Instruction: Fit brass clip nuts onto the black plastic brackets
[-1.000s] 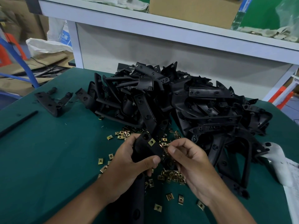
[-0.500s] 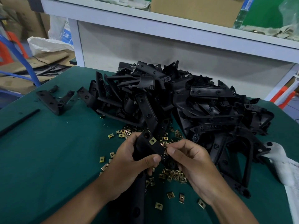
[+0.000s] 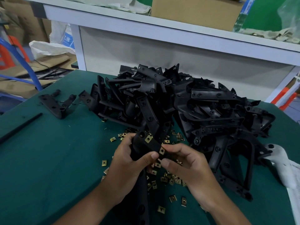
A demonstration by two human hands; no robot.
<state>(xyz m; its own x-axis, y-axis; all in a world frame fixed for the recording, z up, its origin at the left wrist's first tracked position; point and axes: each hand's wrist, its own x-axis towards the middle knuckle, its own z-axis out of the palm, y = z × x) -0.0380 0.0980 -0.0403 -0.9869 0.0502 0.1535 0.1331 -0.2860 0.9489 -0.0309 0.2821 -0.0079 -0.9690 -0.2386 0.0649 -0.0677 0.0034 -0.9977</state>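
I am holding a black bracket [image 3: 144, 146] in my left hand [image 3: 128, 161], fingers curled round its upper end and my thumb lying across its near face. The bracket is running down from my hand toward me, its lower end showing holes below my wrist. One brass nut [image 3: 148, 139] is sitting clipped on the bracket's top face, beside a round hole. My right hand [image 3: 186, 164] is pinching a second nut [image 3: 161, 150] against the bracket's edge, forefinger curled over the top and thumb coming in from below, so both hands are closed on their work and nearly touching each other.

Under and around my hands, loose nuts [image 3: 170, 177] are lying scattered on the green table [image 3: 48, 159], thickest just below my right thumb, with a few strays nearer me and some more peeking out at the foot of the pile. That pile of brackets [image 3: 186, 108] is heaped behind my hands, spreading from the table's middle to its right side, the parts lying tangled at every angle. A lone bracket [image 3: 55, 104] is lying apart at the left, and a thin black rod [image 3: 19, 125] is slanting along the left edge. A white cloth [image 3: 285, 172] is lying at the right, touching the pile. A white shelf [image 3: 162, 30] is standing behind the table, carrying a cardboard box [image 3: 194, 12].
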